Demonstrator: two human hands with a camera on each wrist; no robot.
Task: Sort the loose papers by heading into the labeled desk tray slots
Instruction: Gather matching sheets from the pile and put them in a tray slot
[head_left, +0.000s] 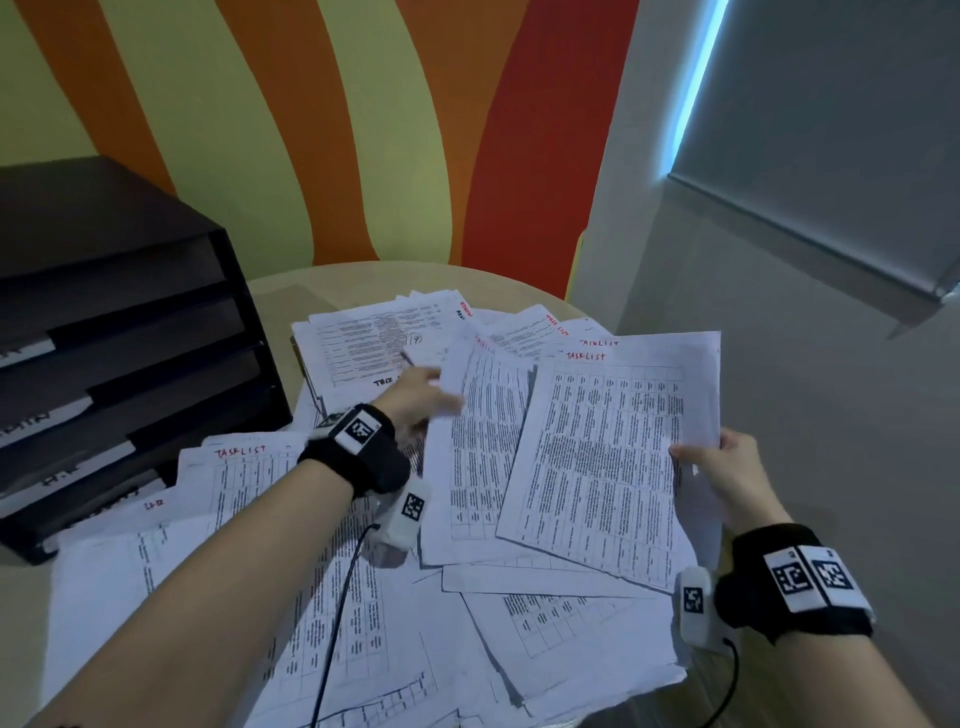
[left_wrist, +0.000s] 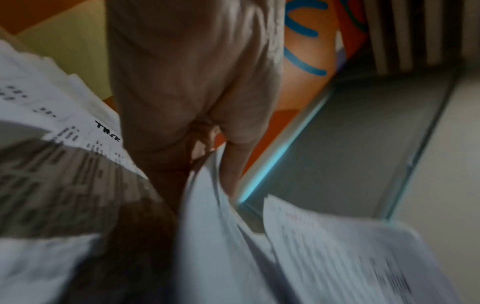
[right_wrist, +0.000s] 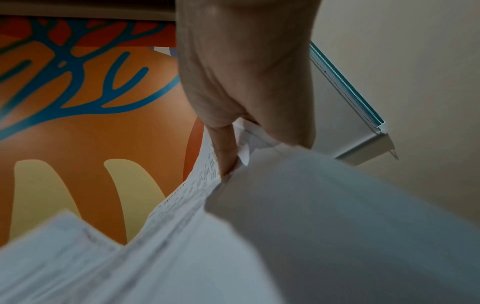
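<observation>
At the round table's (head_left: 291, 291) right edge, the head view shows the right hand (head_left: 727, 475) pinching a raised "TASKLIST" sheaf (head_left: 608, 462), while the left hand (head_left: 415, 400) takes another sheet's (head_left: 478, 447) edge above the loose papers (head_left: 322, 623); the black desk tray (head_left: 119, 332) stands at the left edge. The left wrist view, blurred, shows fingers (left_wrist: 233, 160) closed on that sheet's edge. The right wrist view shows the thumb (right_wrist: 223, 148) clamping the sheaf.

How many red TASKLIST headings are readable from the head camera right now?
3: two stacked on the sheets held by the right hand, one on the sheet left of the left hand's wrist. Others are partial, or may be buried.
</observation>
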